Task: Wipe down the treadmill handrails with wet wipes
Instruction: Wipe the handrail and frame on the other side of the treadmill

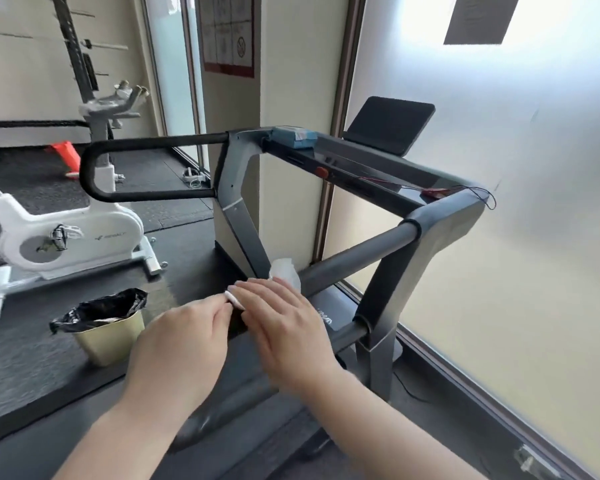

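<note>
- White wet wipe (284, 273), soft and limp, draped on the near handrail (357, 252) on our right side; part bunches above the bar.
- Our right hand (284, 327) lies over the wipe with fingers fairly straight, pressing, not curled round it.
- Our left hand (184, 344) pinches a white corner of the wipe at the fingertips.
- We judge the wipe light, damp, prone to sliding and folding; best wrapped around the bar under the palm.
- Far handrail (125, 168) black, looped, untouched; wipes pack (293, 137) on the console; lined bin (108, 327) on the floor.
</note>
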A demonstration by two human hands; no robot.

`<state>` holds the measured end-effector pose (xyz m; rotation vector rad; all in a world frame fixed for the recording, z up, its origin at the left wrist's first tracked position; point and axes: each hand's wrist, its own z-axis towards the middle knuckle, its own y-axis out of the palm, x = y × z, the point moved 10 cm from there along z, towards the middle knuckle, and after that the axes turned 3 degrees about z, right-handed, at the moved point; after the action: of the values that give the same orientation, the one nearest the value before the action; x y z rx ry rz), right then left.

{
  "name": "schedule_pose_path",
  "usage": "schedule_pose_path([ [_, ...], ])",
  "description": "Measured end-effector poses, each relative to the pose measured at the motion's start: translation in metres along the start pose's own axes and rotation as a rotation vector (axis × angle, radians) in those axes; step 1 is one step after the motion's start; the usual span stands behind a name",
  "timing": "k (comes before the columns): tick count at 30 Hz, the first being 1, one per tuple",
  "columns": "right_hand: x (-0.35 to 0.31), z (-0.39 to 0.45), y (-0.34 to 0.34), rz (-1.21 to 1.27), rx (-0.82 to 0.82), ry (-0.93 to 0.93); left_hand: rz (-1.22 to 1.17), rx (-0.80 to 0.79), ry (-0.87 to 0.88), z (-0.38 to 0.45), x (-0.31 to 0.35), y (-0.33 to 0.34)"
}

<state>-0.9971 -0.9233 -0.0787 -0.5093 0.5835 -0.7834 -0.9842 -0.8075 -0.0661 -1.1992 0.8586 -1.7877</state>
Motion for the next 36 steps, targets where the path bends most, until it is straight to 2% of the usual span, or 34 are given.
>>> schedule_pose_path([
  [1,0.024,0.002,-0.013,-0.027,0.008,0.016,-0.058,-0.022,-0.034,0.003,-0.004,0.003],
  [3,0.078,0.002,-0.047,-0.033,0.111,0.198,-0.233,-0.064,-0.101,0.008,-0.012,0.006],
  [5,0.086,-0.002,-0.047,-0.028,0.167,0.303,-0.311,-0.023,-0.144,0.010,-0.016,0.005],
  [7,0.041,-0.001,-0.021,-0.034,0.114,0.198,-0.301,0.066,-0.177,0.008,-0.018,0.001],
  [9,-0.005,-0.007,-0.004,0.032,0.018,-0.021,-0.286,0.152,-0.195,0.000,-0.021,-0.001],
  [10,-0.007,-0.006,-0.005,0.064,-0.014,-0.093,-0.281,0.184,-0.212,-0.006,-0.026,-0.001],
  [12,0.019,-0.003,-0.018,0.058,-0.002,-0.108,-0.300,0.233,-0.275,-0.024,-0.041,0.002],
  [15,0.053,-0.003,-0.035,0.023,0.135,0.045,-0.403,0.291,-0.348,-0.045,-0.056,0.008],
  [17,0.022,-0.004,-0.016,0.040,0.176,0.013,-0.475,0.332,-0.368,-0.051,-0.062,0.011],
  [19,-0.033,-0.007,0.009,0.126,0.138,-0.127,-0.596,0.350,-0.383,-0.049,-0.068,0.015],
  [22,-0.064,-0.009,0.019,0.202,0.027,-0.318,-0.713,0.322,-0.396,-0.051,-0.075,0.016],
  [24,-0.038,-0.008,0.010,0.178,0.009,-0.325,-0.717,0.293,-0.344,-0.050,-0.075,0.013],
  [27,0.010,-0.006,-0.012,0.145,0.184,-0.007,-0.795,0.187,-0.290,-0.044,-0.072,0.013],
  [29,-0.014,-0.004,0.005,0.125,0.221,0.096,-0.871,0.105,-0.251,-0.038,-0.072,0.014],
  [32,-0.082,-0.012,0.033,0.125,0.156,-0.126,-1.000,0.031,-0.166,-0.036,-0.074,0.017],
  [34,-0.079,-0.011,0.029,0.118,0.113,-0.267,-1.010,0.014,-0.137,-0.035,-0.077,0.019],
  [36,-0.048,-0.008,0.018,0.104,0.095,-0.191,-0.890,-0.001,-0.102,-0.032,-0.077,0.018],
])
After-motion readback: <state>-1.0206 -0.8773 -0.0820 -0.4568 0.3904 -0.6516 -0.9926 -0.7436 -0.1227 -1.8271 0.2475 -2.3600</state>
